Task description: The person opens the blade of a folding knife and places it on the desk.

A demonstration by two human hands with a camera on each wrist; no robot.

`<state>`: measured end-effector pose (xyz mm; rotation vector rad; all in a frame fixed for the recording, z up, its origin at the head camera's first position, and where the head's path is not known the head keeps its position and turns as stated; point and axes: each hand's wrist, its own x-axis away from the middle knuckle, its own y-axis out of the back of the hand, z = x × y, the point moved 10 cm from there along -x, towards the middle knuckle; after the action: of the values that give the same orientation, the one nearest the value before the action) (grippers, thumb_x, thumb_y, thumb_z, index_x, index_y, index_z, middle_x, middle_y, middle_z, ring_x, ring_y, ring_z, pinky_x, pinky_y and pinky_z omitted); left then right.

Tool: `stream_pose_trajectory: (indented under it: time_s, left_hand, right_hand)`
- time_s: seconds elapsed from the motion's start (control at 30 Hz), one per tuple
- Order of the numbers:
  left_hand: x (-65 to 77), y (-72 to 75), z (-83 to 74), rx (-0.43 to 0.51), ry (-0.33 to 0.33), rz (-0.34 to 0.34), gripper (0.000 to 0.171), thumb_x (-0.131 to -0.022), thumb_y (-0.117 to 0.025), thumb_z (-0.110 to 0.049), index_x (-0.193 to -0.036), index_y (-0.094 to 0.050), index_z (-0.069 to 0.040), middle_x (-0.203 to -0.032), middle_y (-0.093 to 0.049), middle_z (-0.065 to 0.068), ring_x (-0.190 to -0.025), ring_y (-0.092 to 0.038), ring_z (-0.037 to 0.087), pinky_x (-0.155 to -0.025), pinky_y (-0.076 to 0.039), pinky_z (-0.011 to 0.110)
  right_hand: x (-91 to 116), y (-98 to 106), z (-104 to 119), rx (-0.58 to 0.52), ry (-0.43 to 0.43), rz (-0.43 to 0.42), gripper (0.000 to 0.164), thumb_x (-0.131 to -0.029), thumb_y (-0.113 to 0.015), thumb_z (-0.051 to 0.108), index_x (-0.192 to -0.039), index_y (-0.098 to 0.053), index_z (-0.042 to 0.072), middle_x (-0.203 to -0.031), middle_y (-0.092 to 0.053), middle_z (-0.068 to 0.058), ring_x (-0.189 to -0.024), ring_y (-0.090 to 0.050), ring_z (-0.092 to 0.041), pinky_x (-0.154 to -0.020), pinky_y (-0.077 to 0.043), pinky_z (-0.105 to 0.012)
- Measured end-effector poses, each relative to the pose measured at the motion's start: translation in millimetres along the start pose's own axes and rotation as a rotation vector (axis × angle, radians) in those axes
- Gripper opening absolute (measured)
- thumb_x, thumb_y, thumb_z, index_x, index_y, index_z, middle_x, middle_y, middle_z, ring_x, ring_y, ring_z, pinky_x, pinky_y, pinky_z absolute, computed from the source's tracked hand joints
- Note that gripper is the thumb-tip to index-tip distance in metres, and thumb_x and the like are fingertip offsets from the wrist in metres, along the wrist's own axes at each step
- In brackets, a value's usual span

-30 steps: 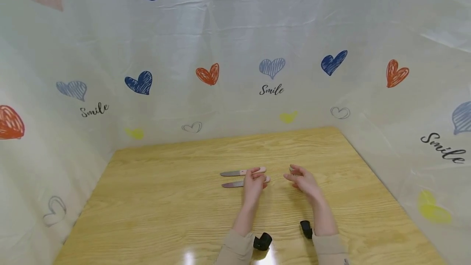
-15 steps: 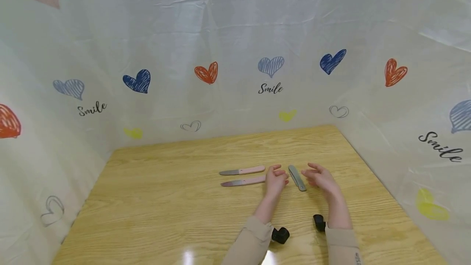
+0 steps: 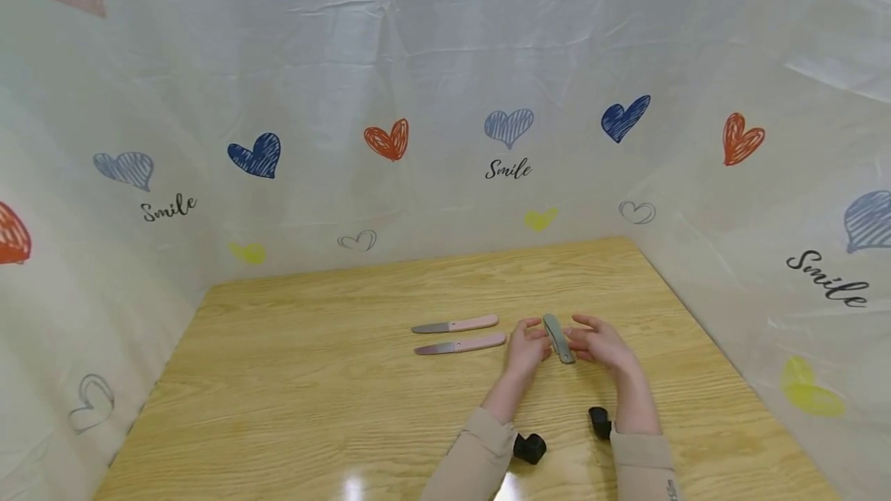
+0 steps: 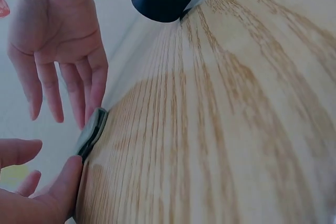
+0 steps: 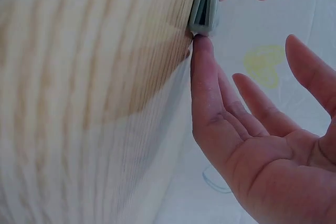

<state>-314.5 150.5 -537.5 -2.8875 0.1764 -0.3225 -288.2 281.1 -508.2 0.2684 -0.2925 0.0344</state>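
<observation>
- On the yellowish, wood-grained table [image 3: 313, 377], in the head view, a slim grey-green folding tool [image 3: 559, 340] with rounded ends lies slantwise between the two hands.
- Beside it on one side is the left hand [image 3: 527, 348], fingers loosely bent and apart; on the other is the right hand [image 3: 600, 342], fingers spread and reaching toward it.
- Left of the hands, near and roughly parallel, lie an upper knife [image 3: 455, 324] and a lower knife [image 3: 461, 344], both with smooth pink handles and metal blades.
- Beige cloth sleeves [image 3: 642, 461] end near two black, blocky wrist pieces [image 3: 530, 448]; behind the table hangs a creased white sheet [image 3: 445, 45] printed with hearts and "Smile".
- In the left wrist view, the tool shows edge-on at the tabletop, a dark slot along its side; a left fingertip touches its near end and covers part of it, while the right hand's long fingers hang slightly apart at its far end.
- In the right wrist view, two pale shells flank the tool's dark gap; one straight right finger meets its end, the other fingers fanned out. The left hand is mostly cut off by the frame.
</observation>
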Motion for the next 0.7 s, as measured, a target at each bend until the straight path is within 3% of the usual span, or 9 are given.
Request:
stream_pose_trajectory:
  time_s: [0.2, 0.37, 0.7]
  left_hand:
    - [-0.1, -4.3, -0.9, 0.004, 0.009, 0.060, 0.055, -0.080, -0.057, 0.015, -0.133, -0.046, 0.006, -0.109, -0.063, 0.024, -0.086, -0.066, 0.023, -0.075, -0.056, 0.028]
    - [0.9, -5.9, -0.7, 0.015, 0.004, 0.080, 0.051, -0.080, -0.056, 0.016, -0.130, -0.045, 0.008, -0.106, -0.065, 0.024, -0.079, -0.063, 0.017, -0.068, -0.053, 0.024]
    - [3.2, -3.5, -1.0, 0.025, -0.008, 0.075, 0.041, -0.084, -0.058, 0.016, -0.124, -0.048, 0.008, -0.099, -0.065, 0.019, -0.081, -0.067, 0.023, -0.072, -0.060, 0.036]
  right_hand:
    - [0.2, 1.6, -1.7, -0.015, -0.025, -0.019, 0.064, -0.101, -0.053, 0.017, -0.149, -0.023, -0.011, -0.138, -0.046, -0.034, -0.105, -0.064, -0.027, -0.083, -0.056, -0.032]
    - [0.4, 1.4, -1.7, -0.008, -0.049, -0.040, 0.062, -0.100, -0.054, 0.015, -0.147, -0.024, -0.014, -0.131, -0.054, -0.032, -0.100, -0.066, -0.025, -0.078, -0.056, -0.033]
    - [-0.6, -2.3, -1.1, 0.018, -0.048, -0.050, 0.061, -0.098, -0.056, 0.012, -0.145, -0.027, -0.015, -0.121, -0.060, -0.031, -0.096, -0.066, -0.024, -0.076, -0.057, -0.034]
